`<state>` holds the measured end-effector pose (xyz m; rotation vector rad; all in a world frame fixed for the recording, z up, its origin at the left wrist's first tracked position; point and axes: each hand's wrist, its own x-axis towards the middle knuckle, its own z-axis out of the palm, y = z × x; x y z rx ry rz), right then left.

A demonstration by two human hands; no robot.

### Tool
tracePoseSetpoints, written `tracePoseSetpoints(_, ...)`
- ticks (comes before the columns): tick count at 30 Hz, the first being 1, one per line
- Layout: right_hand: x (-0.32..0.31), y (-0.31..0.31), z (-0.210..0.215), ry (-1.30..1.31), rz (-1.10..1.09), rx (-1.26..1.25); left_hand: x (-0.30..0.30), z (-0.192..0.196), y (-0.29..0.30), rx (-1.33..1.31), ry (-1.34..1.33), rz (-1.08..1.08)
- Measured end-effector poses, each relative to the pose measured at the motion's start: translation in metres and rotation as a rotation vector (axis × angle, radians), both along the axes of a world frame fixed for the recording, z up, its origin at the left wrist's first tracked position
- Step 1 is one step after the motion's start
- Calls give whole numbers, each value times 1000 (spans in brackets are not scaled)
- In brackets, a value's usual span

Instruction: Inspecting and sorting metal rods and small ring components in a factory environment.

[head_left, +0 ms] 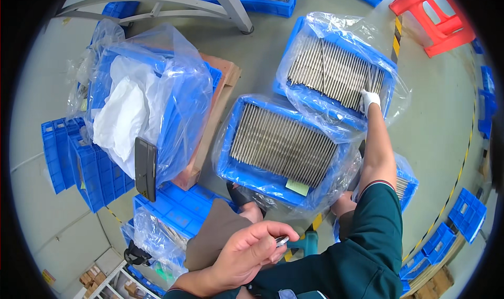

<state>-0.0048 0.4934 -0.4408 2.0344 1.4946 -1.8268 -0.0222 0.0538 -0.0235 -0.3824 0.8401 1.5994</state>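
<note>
My left hand (252, 250), bare, is in front of my body with thumb and fingers closed on a small shiny metal piece (282, 240); only its rounded end shows. My right hand (370, 100), in a white glove, reaches out to the far right crate (294, 42). Its fingers close at the right end of the row of metal rods (331, 70), on a rod there; the fingertips are partly hidden. A few rods in that crate lean out of line. Nearer, a second blue crate (226, 168), lined with clear plastic, holds a neat row of similar rods (283, 144).
At left, a plastic-draped blue crate with white sheets (123, 115) stands on a wooden pallet (228, 78). A black flat object (145, 168) lies at its near edge. Other blue crates (105, 168) stand beside it. A red stool (433, 18) is far right, a grey metal leg (231, 7) far ahead.
</note>
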Motion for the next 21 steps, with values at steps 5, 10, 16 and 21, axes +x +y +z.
tracePoseSetpoints(5,0,-10,2,66,-241,30,18,9,-9,1,50,13)
tracePoseSetpoints(10,12,-50,65,121,11,82,42,19,-10,16,128,68)
tracePoseSetpoints(16,22,-154,262,349,345,-205,51,15,-22,160,235,180)
tracePoseSetpoints(21,76,-231,420,692,519,-103,44,11,-37,261,273,374)
